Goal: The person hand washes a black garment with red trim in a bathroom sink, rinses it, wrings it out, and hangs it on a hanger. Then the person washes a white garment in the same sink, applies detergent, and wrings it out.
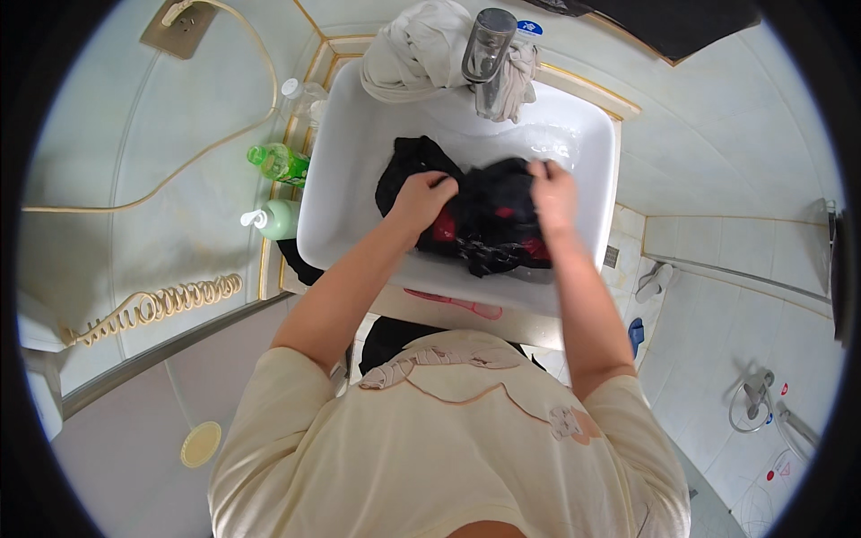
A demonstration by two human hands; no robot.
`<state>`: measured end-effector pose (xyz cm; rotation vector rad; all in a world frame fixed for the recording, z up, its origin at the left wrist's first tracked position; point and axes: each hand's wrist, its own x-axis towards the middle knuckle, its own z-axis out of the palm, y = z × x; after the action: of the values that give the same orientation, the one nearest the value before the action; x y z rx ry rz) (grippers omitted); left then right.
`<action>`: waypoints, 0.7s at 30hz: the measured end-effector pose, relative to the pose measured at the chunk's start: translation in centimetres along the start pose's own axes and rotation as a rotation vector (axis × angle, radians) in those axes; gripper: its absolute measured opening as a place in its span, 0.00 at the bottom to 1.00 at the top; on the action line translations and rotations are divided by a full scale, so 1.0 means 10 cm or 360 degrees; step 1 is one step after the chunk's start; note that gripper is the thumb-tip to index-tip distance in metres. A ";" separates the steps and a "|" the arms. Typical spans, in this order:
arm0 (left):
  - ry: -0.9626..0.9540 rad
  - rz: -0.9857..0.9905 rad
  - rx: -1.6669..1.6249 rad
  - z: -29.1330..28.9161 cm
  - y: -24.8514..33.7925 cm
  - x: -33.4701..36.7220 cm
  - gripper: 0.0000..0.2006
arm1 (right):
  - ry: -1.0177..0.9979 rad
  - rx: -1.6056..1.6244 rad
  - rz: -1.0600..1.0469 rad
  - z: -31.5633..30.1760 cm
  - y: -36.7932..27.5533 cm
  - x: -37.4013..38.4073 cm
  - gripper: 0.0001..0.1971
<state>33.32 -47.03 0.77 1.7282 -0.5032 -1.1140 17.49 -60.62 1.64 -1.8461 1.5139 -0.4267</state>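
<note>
Black cloth (502, 215) with red patches is being held inside one white basin (592, 152). Two hands are being used: the left part of the cloth is being grasped by the left hand (423, 201), and the right part is being pinched by the right hand (553, 199). Owing to motion blur, whether one piece or several is being handled cannot be told. Beside the basin's left edge, three bottles are being displayed: one clear bottle (308, 100), one green bottle (287, 166) and one pump bottle (282, 220). At the rear, a pale bundle (414, 56) is being partly hidden by one faucet (491, 40), whose spout is overhanging the basin. The basin's front edge is being crossed by two forearms (354, 278). One cord (260, 49) is being held in one socket (179, 31) on the left wall.
</note>
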 end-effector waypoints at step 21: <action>-0.0055 0.1351 0.2187 -0.14 -0.73 0.58 0.17 | -0.0367 -0.0554 -0.1103 0.88 0.48 -0.06 0.14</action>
<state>36.26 -47.47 -8.14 2.1255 -2.1117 -0.0436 19.55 -57.70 -7.69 -2.5844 0.7934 -0.2515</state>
